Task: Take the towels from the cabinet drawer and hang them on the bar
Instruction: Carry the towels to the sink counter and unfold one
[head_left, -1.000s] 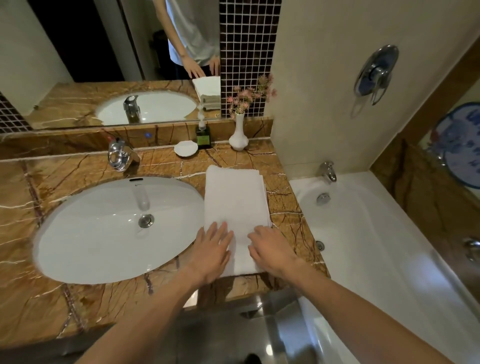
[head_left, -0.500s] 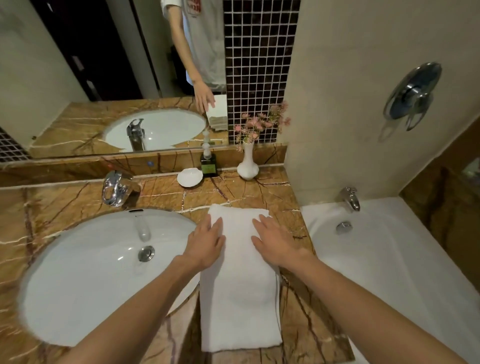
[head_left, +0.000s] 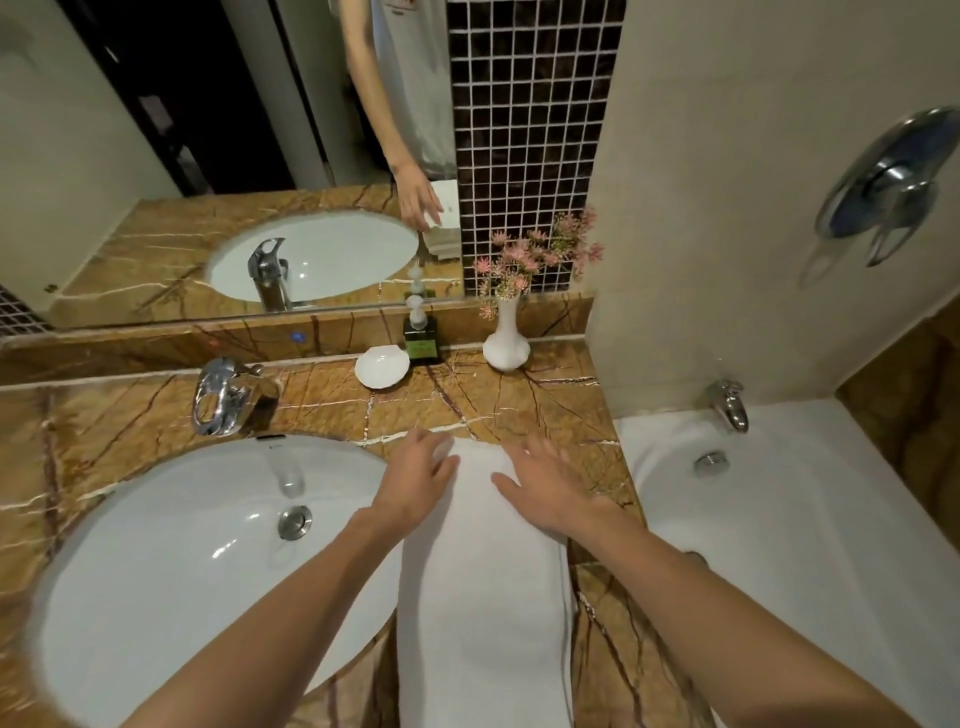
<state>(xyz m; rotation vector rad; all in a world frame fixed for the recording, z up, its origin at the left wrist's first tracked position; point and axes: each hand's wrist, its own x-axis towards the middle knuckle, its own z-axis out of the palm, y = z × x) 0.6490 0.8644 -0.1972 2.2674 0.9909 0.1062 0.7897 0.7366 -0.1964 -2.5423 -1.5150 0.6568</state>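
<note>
A folded white towel (head_left: 483, 597) lies lengthwise on the brown marble counter (head_left: 130, 415), between the sink and the bathtub. My left hand (head_left: 415, 480) rests flat on the towel's far left corner with fingers straight. My right hand (head_left: 545, 488) lies flat on its far right corner, fingers spread. Neither hand grips the cloth. No towel bar and no drawer are in view.
A white oval sink (head_left: 182, 571) with a chrome tap (head_left: 223, 397) sits left of the towel. A shell soap dish (head_left: 382, 366), a soap dispenser (head_left: 420, 332) and a white vase of pink flowers (head_left: 506, 343) stand at the back. The white bathtub (head_left: 805, 545) lies to the right.
Both hands slid along the towel from its near end to its far end, staying flat on it. The view moved closer and the towel now reaches the bottom of the frame.
</note>
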